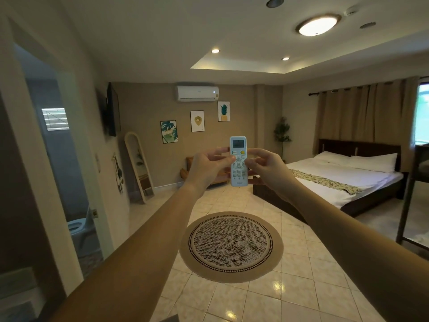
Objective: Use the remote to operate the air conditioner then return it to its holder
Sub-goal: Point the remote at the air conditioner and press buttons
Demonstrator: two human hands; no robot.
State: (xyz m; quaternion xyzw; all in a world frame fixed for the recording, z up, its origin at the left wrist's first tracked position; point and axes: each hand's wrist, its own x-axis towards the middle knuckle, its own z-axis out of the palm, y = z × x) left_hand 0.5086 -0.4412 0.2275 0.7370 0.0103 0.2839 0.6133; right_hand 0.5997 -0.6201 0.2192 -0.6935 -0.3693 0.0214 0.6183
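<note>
Both forearms reach out from under my camera, and the two hands hold the remote (238,161) upright between them.

From my head view, the left hand (210,167) grips the remote's left edge, fingers curled behind it and the thumb lying on the buttons. The right hand (267,165) pinches the right edge, its thumb on the keypad just below the yellow button. I read both as closed on the remote. The remote's small screen faces me, its top tilted slightly away. Directly above the remote, high on the far wall, hangs the air conditioner (197,93). Below the remote lies a round rug (231,246) on the tiled floor. Right of the remote stands the bed (348,180); left of it a mirror (139,166) leans on the wall.
</note>
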